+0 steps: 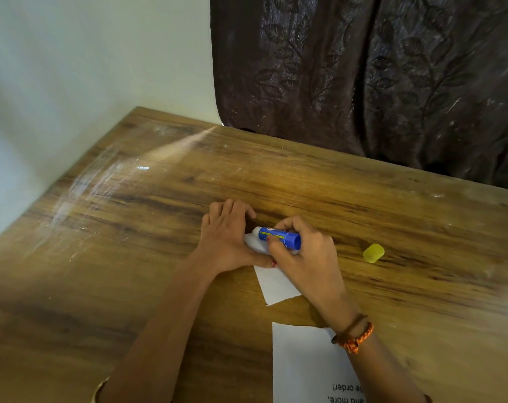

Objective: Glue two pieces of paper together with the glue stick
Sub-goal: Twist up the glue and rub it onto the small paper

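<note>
A small white paper piece (pixel 276 283) lies mid-table, partly hidden under both hands. My left hand (pixel 229 239) presses flat on its far left part, fingers spread. My right hand (pixel 302 257) grips a blue glue stick (pixel 280 235), held nearly level with its white tip pointing left at the paper beside my left hand. The yellow cap (pixel 373 253) of the stick lies on the table to the right of my right hand. A second, larger white paper (pixel 302 365) with printed text lies nearer to me, partly under my right forearm.
The wooden table (pixel 130 228) has its left edge close to a pale wall (pixel 72 68). A dark patterned curtain (pixel 363 68) hangs behind the far edge. Braided bracelets (pixel 354 335) sit on my right wrist.
</note>
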